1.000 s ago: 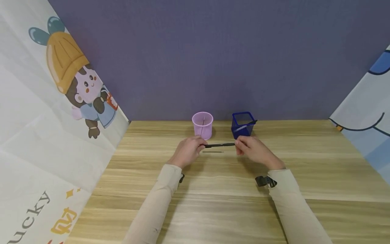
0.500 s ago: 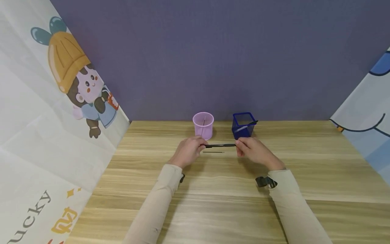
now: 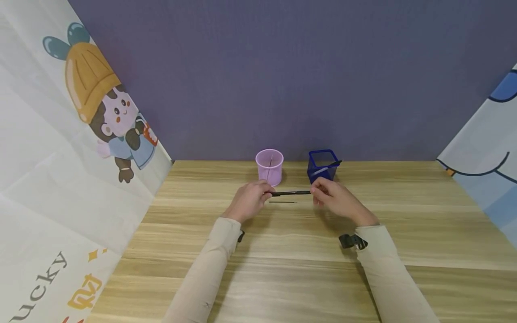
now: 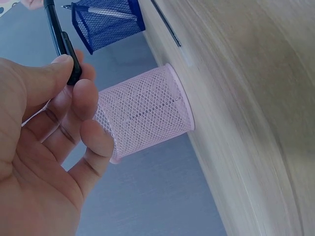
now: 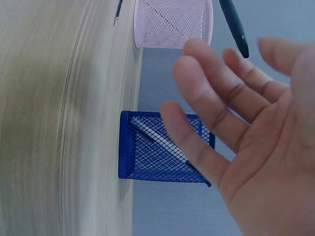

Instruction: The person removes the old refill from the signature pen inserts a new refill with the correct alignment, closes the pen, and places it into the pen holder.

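Note:
A black pen (image 3: 290, 193) is held level above the table, pinched at its clip end between the thumb and fingers of my left hand (image 3: 249, 200). The clip shows clearly on the pen (image 4: 58, 37) in the left wrist view. My right hand (image 3: 337, 200) is at the pen's other end. In the right wrist view its fingers are loosely bent, and thumb and fingertips stand apart from the pen's tapered tip (image 5: 240, 42). Below the pen, a thin dark refill (image 3: 282, 202) lies on the table.
Behind my left hand stands a pink mesh cup (image 3: 275, 176) with a thin refill-like stick inside. A blue square mesh holder (image 3: 315, 176) behind my right hand contains a leaning pen with a pale barrel. A dark wall (image 3: 299, 89) closes off the wooden table's back edge.
My right fingers have loosened and parted from the pen's end. The left hand and the pen have hardly moved.

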The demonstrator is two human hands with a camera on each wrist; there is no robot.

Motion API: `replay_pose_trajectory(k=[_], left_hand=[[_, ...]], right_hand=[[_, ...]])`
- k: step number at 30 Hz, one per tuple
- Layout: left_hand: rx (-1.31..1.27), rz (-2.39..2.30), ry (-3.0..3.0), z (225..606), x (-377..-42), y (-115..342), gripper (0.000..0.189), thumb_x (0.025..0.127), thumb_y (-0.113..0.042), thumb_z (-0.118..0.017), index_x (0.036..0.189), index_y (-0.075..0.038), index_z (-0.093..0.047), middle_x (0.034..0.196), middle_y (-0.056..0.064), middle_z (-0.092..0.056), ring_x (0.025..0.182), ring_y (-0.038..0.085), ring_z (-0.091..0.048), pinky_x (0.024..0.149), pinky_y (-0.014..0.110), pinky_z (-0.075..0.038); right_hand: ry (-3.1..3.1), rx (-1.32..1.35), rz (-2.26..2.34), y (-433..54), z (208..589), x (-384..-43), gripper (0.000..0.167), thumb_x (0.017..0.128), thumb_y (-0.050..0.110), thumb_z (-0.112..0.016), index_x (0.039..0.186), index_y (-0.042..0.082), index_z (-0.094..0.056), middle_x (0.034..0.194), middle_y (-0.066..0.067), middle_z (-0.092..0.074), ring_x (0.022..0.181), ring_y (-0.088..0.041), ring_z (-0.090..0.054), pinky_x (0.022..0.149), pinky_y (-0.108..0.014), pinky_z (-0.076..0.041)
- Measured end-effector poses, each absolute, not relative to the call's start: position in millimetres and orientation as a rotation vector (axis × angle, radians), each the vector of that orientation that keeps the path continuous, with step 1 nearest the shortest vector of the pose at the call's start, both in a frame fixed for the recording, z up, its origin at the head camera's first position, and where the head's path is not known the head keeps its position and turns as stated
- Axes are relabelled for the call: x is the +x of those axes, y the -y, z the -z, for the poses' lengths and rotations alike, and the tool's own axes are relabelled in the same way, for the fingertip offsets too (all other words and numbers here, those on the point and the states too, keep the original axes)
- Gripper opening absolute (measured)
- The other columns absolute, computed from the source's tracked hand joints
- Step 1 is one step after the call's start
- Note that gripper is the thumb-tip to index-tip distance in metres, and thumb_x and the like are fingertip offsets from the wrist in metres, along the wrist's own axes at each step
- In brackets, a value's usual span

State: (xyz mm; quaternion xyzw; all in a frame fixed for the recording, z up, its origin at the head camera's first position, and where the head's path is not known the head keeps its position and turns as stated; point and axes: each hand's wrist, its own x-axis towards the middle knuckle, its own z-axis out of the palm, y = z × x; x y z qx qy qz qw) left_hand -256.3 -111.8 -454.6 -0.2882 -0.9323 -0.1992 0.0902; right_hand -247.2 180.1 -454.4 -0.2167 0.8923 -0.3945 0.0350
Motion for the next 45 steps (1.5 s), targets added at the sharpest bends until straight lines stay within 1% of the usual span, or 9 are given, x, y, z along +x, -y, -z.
replay_pose_trajectory(k=[2, 5, 12, 16, 22, 29, 36, 45], left_hand=[[-0.851, 0.596, 2.775, 455.1, -256.9, 112.3, 0.015, 0.099, -0.017, -0.068, 0.110, -0.015, -0.077, 0.106, -0.002, -0.074, 0.098, 0.018, -0.071, 0.090, 0.038, -0.058], [-0.846, 0.595, 2.777, 455.3, -257.4, 112.6, 0.015, 0.099, -0.017, -0.068, 0.110, -0.015, -0.077, 0.106, -0.002, -0.074, 0.098, 0.018, -0.071, 0.089, 0.038, -0.058], [-0.840, 0.597, 2.780, 453.8, -257.1, 111.8, 0.015, 0.098, -0.017, -0.069, 0.110, -0.015, -0.077, 0.105, -0.002, -0.074, 0.097, 0.017, -0.071, 0.088, 0.038, -0.058], [-0.840, 0.602, 2.779, 452.7, -256.7, 111.2, 0.015, 0.098, -0.016, -0.069, 0.110, -0.015, -0.077, 0.104, -0.002, -0.074, 0.096, 0.018, -0.072, 0.087, 0.038, -0.059], [-0.840, 0.595, 2.781, 453.3, -257.0, 111.4, 0.014, 0.098, -0.016, -0.069, 0.109, -0.015, -0.078, 0.103, -0.002, -0.073, 0.096, 0.017, -0.071, 0.087, 0.038, -0.059], [-0.846, 0.591, 2.777, 453.9, -257.5, 111.6, 0.014, 0.098, -0.016, -0.069, 0.109, -0.015, -0.078, 0.102, -0.002, -0.073, 0.094, 0.017, -0.071, 0.086, 0.037, -0.059], [-0.854, 0.588, 2.773, 453.5, -256.9, 111.8, 0.014, 0.098, -0.016, -0.069, 0.109, -0.014, -0.078, 0.102, -0.002, -0.073, 0.094, 0.017, -0.071, 0.086, 0.037, -0.059], [-0.858, 0.594, 2.779, 454.4, -256.9, 111.9, 0.014, 0.098, -0.016, -0.069, 0.109, -0.014, -0.077, 0.103, -0.002, -0.073, 0.095, 0.017, -0.071, 0.087, 0.037, -0.059]], right_hand=[[-2.707, -0.647, 1.249, -180.1, 454.1, -247.1, 0.020, 0.107, 0.028, -0.055, 0.111, 0.010, -0.060, 0.092, -0.014, -0.071, 0.082, -0.035, -0.067, 0.066, -0.030, -0.053], [-2.682, -0.638, 1.269, -179.9, 453.6, -247.0, 0.019, 0.104, 0.023, -0.060, 0.115, 0.007, -0.058, 0.096, -0.018, -0.070, 0.083, -0.035, -0.067, 0.068, -0.030, -0.053], [-2.719, -0.643, 1.243, -178.3, 453.0, -246.7, 0.013, 0.101, 0.015, -0.064, 0.110, 0.008, -0.057, 0.090, -0.016, -0.069, 0.074, -0.020, -0.060, 0.065, -0.029, -0.048], [-2.736, -0.663, 1.235, -178.0, 453.1, -246.8, 0.010, 0.101, 0.013, -0.064, 0.107, 0.010, -0.057, 0.088, -0.016, -0.068, 0.071, -0.018, -0.058, 0.062, -0.028, -0.046], [-2.737, -0.680, 1.227, -178.8, 455.2, -247.9, 0.007, 0.102, 0.015, -0.064, 0.105, 0.012, -0.058, 0.087, -0.015, -0.069, 0.070, -0.018, -0.057, 0.061, -0.027, -0.046], [-2.718, -0.696, 1.237, -178.8, 454.9, -248.4, 0.004, 0.104, 0.015, -0.060, 0.105, 0.011, -0.060, 0.090, -0.015, -0.071, 0.077, -0.027, -0.064, 0.063, -0.027, -0.050], [-2.735, -0.710, 1.210, -178.4, 453.9, -246.9, 0.010, 0.105, 0.018, -0.059, 0.104, 0.008, -0.062, 0.088, -0.014, -0.071, 0.078, -0.033, -0.066, 0.060, -0.028, -0.049], [-2.778, -0.721, 1.157, -178.2, 455.4, -246.9, 0.017, 0.107, 0.022, -0.055, 0.104, 0.008, -0.064, 0.086, -0.011, -0.072, 0.077, -0.030, -0.067, 0.059, -0.028, -0.047]])
